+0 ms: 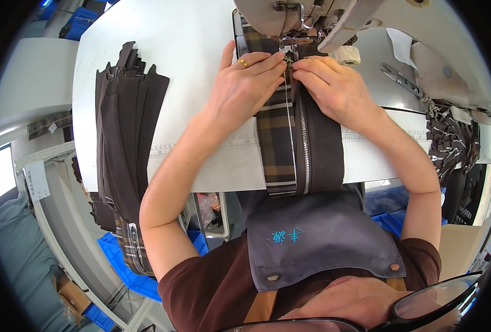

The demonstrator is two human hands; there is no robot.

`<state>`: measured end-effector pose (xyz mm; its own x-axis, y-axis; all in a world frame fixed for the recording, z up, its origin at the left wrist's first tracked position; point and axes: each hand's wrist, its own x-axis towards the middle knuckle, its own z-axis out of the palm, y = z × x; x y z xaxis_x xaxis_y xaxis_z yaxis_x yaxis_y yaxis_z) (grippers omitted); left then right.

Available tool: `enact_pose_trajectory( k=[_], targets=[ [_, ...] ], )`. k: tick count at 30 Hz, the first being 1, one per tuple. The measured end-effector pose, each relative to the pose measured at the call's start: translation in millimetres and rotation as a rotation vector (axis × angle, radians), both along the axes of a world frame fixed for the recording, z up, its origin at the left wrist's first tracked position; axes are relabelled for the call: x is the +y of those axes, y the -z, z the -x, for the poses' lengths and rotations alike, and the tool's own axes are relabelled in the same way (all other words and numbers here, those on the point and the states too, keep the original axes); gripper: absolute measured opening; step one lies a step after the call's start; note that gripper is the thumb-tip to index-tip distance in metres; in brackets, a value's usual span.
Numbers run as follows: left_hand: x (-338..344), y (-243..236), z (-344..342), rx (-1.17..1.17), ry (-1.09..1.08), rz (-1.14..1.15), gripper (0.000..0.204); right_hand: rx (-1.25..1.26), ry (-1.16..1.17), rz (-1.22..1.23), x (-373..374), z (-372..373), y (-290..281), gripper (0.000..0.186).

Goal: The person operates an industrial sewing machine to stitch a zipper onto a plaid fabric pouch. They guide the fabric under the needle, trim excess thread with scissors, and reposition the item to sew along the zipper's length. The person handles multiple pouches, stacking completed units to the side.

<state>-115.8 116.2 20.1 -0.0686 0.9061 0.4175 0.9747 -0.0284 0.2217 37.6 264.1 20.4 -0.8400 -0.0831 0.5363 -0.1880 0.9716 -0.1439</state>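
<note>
Probably light and limp, the zippered cloth, best steadied near its seam, lies beneath the sewing machine, left hand resting flat, fingers extended, right hand pinching its brown side.

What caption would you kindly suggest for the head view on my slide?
Left hand and right hand close together at a sewing machine, with plaid fabric beside a metal zipper.

The zippered fabric lies mid-tabletop, its far part under the sewing machine. Left sits a fabric stack (its near end overhangs the edge, a bin below). Right lie snips; nearer, farther right, a bundle.
</note>
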Motion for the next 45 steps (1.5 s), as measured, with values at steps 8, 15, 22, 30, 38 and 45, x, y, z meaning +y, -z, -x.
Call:
enact_pose_trajectory(
  k=[8, 15, 22, 30, 38, 45],
  targets=[
    [-3.3, 3.9, -6.3, 0.112, -0.007, -0.046, 0.029, 0.015, 0.113, 0.496, -1.3, -8.7, 2.7, 0.026],
    [-57.2, -5.9, -72.6, 0.079, -0.039, 0.106, 0.038, 0.076, 0.063, 0.046, -5.9, -8.1, 8.0, 0.027],
    [-61.5, -5.3, -77.1, 0.008, -0.039, 0.041, 0.032, -0.010, 0.114, -0.032, -10.6, -9.1, 4.5, 0.029],
    [-35.8, -5.7, -35.6, -0.182, 0.121, -0.041, 0.022, -0.015, 0.117, -0.052, -10.3, -8.5, 5.7, 0.029],
    [-0.4, 3.9, -5.9, 0.138, 0.005, -0.094, 0.023, -0.024, 0.129, -0.083, -11.6, -7.7, 2.9, 0.032],
    [3.2, 7.4, -10.0, 0.125, -0.036, -0.080, 0.016, -0.050, 0.125, -0.068, -10.7, -7.6, 4.6, 0.033]
  ],
)
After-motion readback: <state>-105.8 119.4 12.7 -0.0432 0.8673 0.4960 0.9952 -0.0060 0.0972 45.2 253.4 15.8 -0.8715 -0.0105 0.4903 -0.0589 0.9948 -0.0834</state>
